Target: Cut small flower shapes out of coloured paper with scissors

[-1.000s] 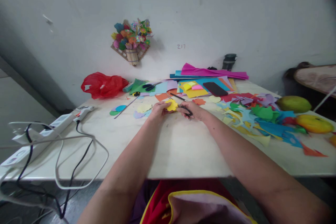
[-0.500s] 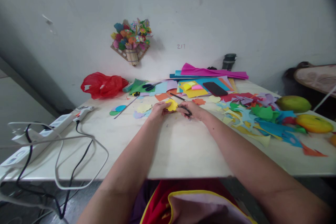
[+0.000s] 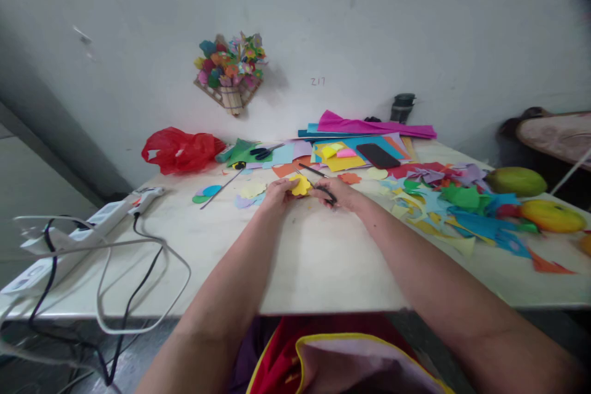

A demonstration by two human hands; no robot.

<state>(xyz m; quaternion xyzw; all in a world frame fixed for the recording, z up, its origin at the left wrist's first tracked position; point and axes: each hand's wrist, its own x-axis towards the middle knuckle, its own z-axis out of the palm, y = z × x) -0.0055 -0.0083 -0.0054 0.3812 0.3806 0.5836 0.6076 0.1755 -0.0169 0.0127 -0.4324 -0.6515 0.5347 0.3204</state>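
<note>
My left hand (image 3: 276, 192) pinches a small yellow paper flower shape (image 3: 300, 184) just above the table (image 3: 318, 258). My right hand (image 3: 338, 193) is closed round the black handles of a pair of scissors (image 3: 325, 193), whose blades point at the yellow paper. Both hands meet near the middle of the table, far from its front edge. Loose cut-out shapes in pale yellow, lilac and blue (image 3: 252, 191) lie just left of my left hand.
Coloured paper sheets (image 3: 351, 151) and a black phone (image 3: 377, 156) lie at the back. Paper scraps (image 3: 462, 206) and two mangoes (image 3: 530, 197) fill the right side. A red plastic bag (image 3: 182, 149), a second pair of scissors (image 3: 263, 151), a power strip (image 3: 87, 228) with cables sit left.
The yellow paper has turned slightly in my left hand. Both hands stay in the same place.
</note>
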